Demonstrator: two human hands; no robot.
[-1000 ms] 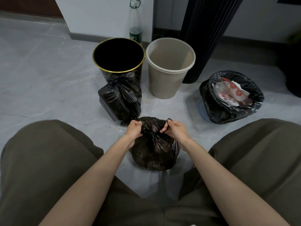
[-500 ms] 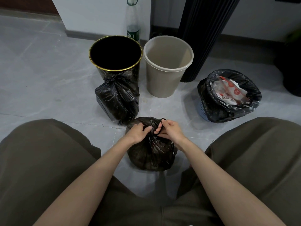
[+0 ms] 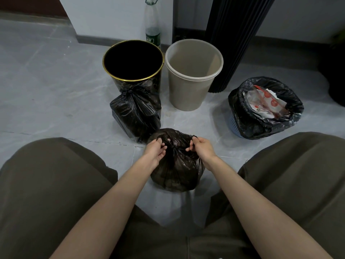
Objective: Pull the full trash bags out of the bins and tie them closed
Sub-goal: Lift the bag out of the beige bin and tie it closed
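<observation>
A full black trash bag (image 3: 177, 172) sits on the floor between my knees. My left hand (image 3: 155, 152) and my right hand (image 3: 201, 149) each grip a gathered end of its top, pulled apart to either side of a knot. Behind it a second black bag (image 3: 135, 113), tied closed, leans against a black bin with a gold rim (image 3: 133, 61). A beige bin (image 3: 194, 73) stands beside that, with no bag in it. At the right a small blue basket bin (image 3: 234, 126) holds an open black bag (image 3: 248, 116) with red-and-white wrappers inside.
A clear plastic bottle (image 3: 153, 25) stands against the wall behind the black bin. A dark ribbed column (image 3: 231, 42) rises behind the beige bin. A dark object (image 3: 336, 77) sits at the far right. My knees in olive trousers (image 3: 46, 184) flank the bag on grey tile.
My hands came together over the bag's top half a second ago and have now pulled apart, drawing the bag's ends outward. The other bags and bins stay where they were.
</observation>
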